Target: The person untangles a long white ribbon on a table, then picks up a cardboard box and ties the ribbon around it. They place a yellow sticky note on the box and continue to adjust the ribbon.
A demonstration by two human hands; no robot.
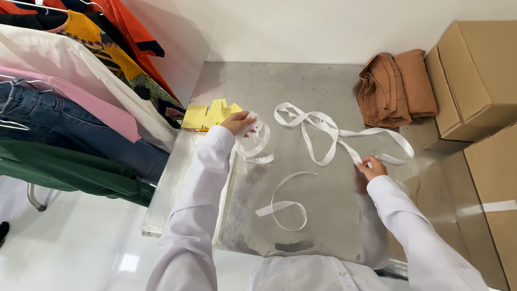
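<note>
- nearest the camera, white sleeves and shirt front of the person, both arms reaching out over a shiny metal table (pixel 323 86).
- loose curl of white ribbon (pixel 284 203) lying flat on the table between the two arms, touched by neither hand.
- right hand (pixel 370 168), fingers pressed together, pinching a long white ribbon (pixel 318 126) near the table's right side.
- from that pinch, trailing away in loops and twists across the middle of the table toward the left hand; one loop reaching right, near the folded cloth.
- left hand (pixel 237 123), fingers curled shut around the other end of the long white ribbon, coils hanging beneath the hand and resting on the table.
- just beyond the left hand, yellow paper tags (pixel 211 115) in a small heap at the table's left edge.
- off the left side, rack of hanging clothes (pixel 81 108): green, blue denim, pink, white, patterned yellow, orange.
- at the far right of the table, folded brown cloth (pixel 396 86), lying against cardboard boxes (pixel 474 75).
- more cardboard boxes lower down on the right, beside the right arm.
- farthest off, plain white wall (pixel 323 27) behind the table.
</note>
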